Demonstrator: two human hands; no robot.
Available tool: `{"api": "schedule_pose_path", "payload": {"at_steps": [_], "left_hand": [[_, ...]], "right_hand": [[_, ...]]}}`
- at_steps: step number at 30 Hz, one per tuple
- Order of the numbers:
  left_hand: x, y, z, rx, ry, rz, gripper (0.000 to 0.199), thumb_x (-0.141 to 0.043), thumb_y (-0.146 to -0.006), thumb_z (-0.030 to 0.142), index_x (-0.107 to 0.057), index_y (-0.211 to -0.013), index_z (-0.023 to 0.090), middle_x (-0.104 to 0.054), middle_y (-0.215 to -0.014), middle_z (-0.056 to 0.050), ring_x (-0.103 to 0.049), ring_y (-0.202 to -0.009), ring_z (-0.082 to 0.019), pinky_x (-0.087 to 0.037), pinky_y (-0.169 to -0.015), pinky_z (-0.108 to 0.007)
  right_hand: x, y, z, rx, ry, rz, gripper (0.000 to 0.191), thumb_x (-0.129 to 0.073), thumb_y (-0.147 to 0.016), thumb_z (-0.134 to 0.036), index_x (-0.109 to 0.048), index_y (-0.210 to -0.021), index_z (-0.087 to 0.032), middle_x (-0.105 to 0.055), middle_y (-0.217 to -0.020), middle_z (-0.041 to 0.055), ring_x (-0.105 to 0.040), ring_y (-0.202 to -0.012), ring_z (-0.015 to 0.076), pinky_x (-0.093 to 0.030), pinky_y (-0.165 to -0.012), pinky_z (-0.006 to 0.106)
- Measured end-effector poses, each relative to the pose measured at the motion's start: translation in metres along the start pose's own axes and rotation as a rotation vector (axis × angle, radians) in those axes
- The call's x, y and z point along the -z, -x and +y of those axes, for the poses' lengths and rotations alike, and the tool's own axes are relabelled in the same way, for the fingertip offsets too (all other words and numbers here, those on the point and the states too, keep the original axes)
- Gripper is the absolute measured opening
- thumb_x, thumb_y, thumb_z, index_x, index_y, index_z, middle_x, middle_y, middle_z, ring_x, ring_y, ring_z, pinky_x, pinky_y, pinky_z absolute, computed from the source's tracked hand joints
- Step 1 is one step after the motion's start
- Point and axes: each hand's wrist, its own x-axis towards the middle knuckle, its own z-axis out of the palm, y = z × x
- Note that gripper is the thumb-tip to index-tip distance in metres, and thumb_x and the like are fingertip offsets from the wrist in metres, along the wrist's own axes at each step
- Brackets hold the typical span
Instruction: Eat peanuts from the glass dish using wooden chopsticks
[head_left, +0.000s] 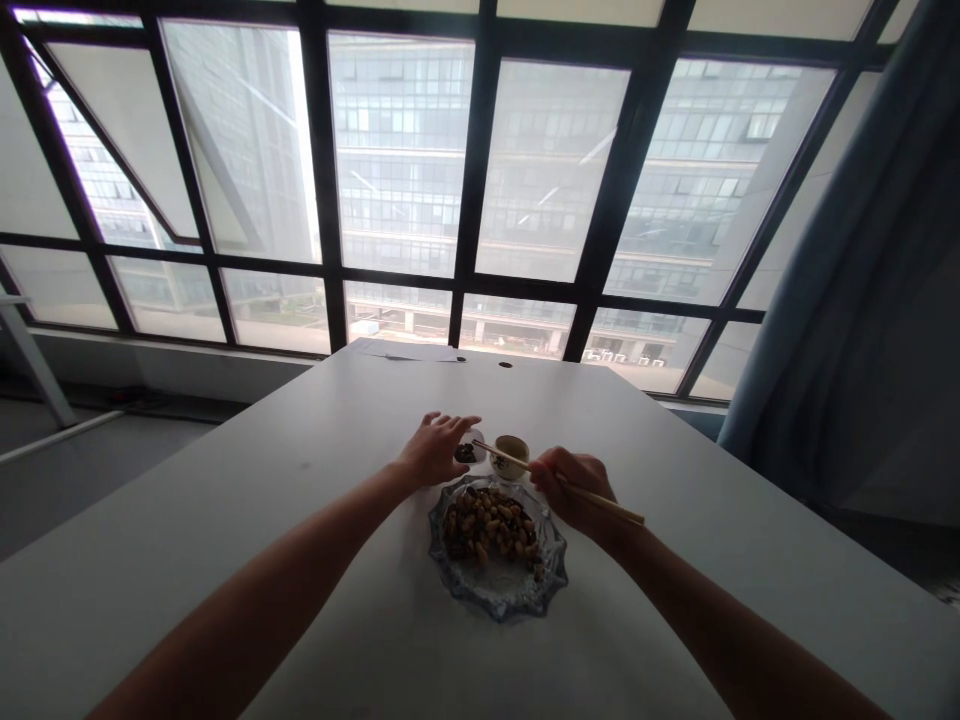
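Note:
My right hand (574,485) is closed around a pair of wooden chopsticks (611,508). Their tips point left, over a small white dish (480,457) with dark pieces (466,453) in it; whether they pinch anything is too small to tell. At the left of that dish is my left hand (435,450), its fingers spread along the far side and the thumb near the front rim. Contact with the dish is unclear. Just right of the dish stands a small patterned cup (510,457). Nearer me, a scalloped glass plate (499,600) bears a heap of brown nut-like pieces (487,522).
Everything stands on a long white table (337,600). Papers (409,351) lie at its far end, near two dark round holes. Beyond are large black-framed windows (555,170), one tilted at the left. A blue-grey curtain (810,300) hangs at the right.

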Motion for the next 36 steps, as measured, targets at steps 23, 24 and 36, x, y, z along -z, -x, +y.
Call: {"api": "schedule_pose_path", "payload": {"at_steps": [23,24,36], "left_hand": [[-0.005,0.050,-0.048,0.163,0.102,0.162,0.067,-0.062,-0.080,0.067,-0.058,-0.125,0.019,-0.065,-0.125,-0.015,-0.059,-0.118,-0.036,-0.045,-0.100,-0.055],[-0.009,0.055,-0.052,0.174,0.132,0.192,0.067,-0.063,-0.079,0.067,-0.058,-0.125,0.019,-0.065,-0.125,-0.015,-0.059,-0.118,-0.036,-0.046,-0.099,-0.054],[-0.037,0.070,-0.059,0.265,0.326,0.287,0.067,-0.071,-0.075,0.059,-0.055,-0.126,0.019,-0.067,-0.122,-0.015,-0.065,-0.112,-0.031,-0.052,-0.098,-0.048]], "right_hand": [[0.024,0.007,-0.024,-0.697,-0.648,-0.366,0.053,-0.069,-0.076,-0.067,-0.057,-0.063,-0.017,-0.065,-0.049,0.0017,-0.060,-0.037,0.0119,-0.044,-0.034,0.019],[0.023,0.007,-0.023,-0.696,-0.639,-0.321,0.053,-0.069,-0.076,-0.067,-0.056,-0.062,-0.017,-0.065,-0.049,0.0017,-0.060,-0.037,0.0121,-0.045,-0.034,0.020],[0.056,0.002,-0.009,-0.458,-0.353,-0.234,0.047,-0.065,-0.086,-0.058,-0.061,-0.063,-0.018,-0.068,-0.055,0.0046,-0.063,-0.045,0.0141,-0.050,-0.040,0.023]]}}
